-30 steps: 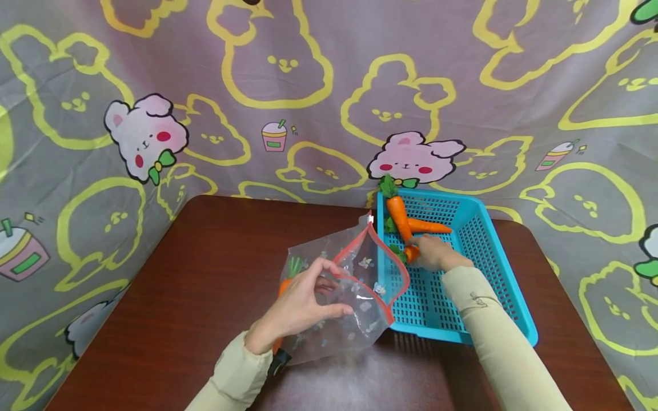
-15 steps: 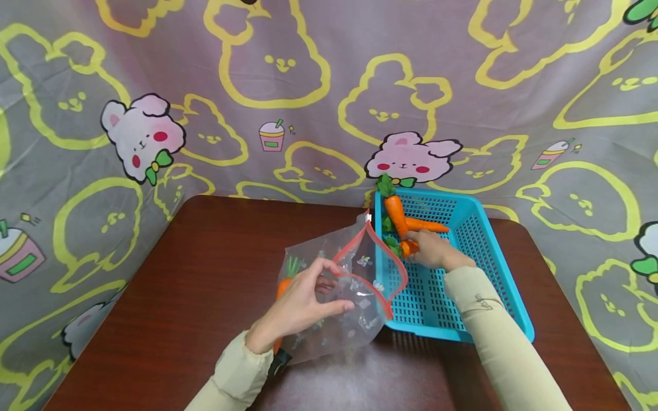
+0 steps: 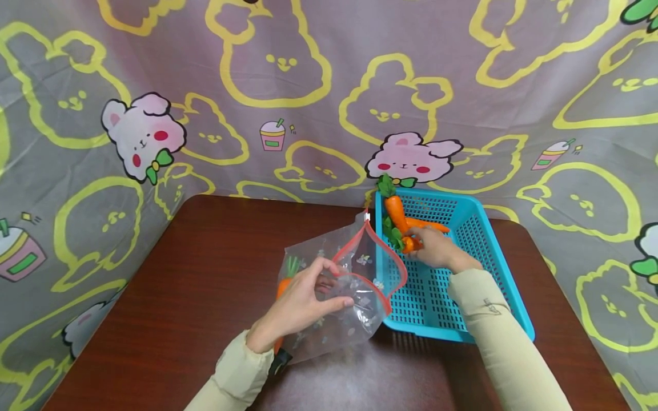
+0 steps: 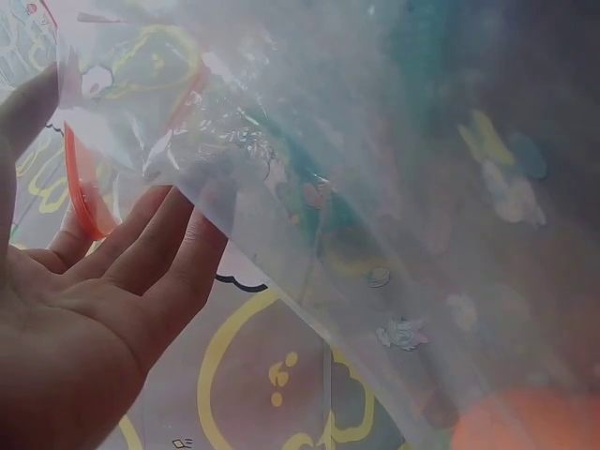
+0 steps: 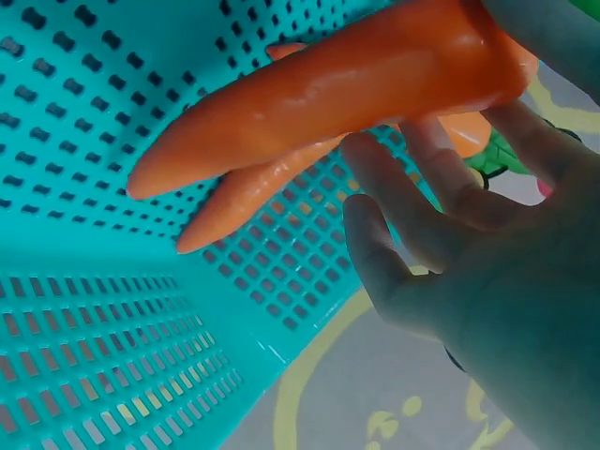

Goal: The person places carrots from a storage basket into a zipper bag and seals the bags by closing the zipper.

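Note:
My left hand [image 3: 303, 302] holds a clear zip bag [image 3: 329, 337] by its mouth, fingers curled at the red zip edge and thumb spread over the near side. The mouth gapes toward the basket. A carrot [image 3: 283, 286] with green tops shows at the bag's left side, partly behind the hand. Over the blue basket [image 3: 411, 331], my right hand [image 3: 437, 248] grips a carrot [image 5: 319, 94] near its leafy end; in the head view the hand hides most of its body. Two more carrots lie close by: one [image 3: 396, 212] leans over the rim, the other [image 3: 429, 225] lies behind it.
The basket stands at the right of the dark wooden table [image 3: 205, 257], its back edge near the patterned cloth [image 3: 308, 57]. A small black object [image 3: 280, 361] shows by my left cuff. The bag's mouth overlaps the basket's left rim.
My right hand has closed round the carrot and shifted it slightly, its leaves turning upward. The left hand keeps its place at the bag's mouth.

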The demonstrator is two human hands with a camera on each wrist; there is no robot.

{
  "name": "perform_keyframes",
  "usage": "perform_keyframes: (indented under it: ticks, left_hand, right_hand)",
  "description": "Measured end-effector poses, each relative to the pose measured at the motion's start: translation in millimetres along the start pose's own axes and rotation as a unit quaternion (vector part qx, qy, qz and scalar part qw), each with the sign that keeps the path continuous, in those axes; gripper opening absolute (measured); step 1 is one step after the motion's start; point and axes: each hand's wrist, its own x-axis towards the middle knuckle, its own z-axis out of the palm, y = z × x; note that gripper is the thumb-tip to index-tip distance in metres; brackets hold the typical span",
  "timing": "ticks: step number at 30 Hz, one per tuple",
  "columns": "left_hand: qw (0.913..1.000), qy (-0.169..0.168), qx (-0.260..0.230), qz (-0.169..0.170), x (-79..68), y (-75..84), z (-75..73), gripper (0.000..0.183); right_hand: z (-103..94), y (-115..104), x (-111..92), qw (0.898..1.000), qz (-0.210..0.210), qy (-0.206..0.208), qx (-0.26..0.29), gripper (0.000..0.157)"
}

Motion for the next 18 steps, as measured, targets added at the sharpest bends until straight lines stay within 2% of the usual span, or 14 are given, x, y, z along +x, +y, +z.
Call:
perform_keyframes:
  ticks: [12,18]
  left_hand:
    - [0.9999,0.010,-0.001,0.008,0.2,-1.2,1.1,0.044]
    - [0.9999,0.010,-0.001,0.008,-0.1,-1.0,0.6,0.044]
  right_hand:
    - [-7.9,-2,-5,0.997,-0.002,0.062,0.046,0.049]
    - [-11.4,-5,-9,0.995,0.007,0.074,0.065,0.046]
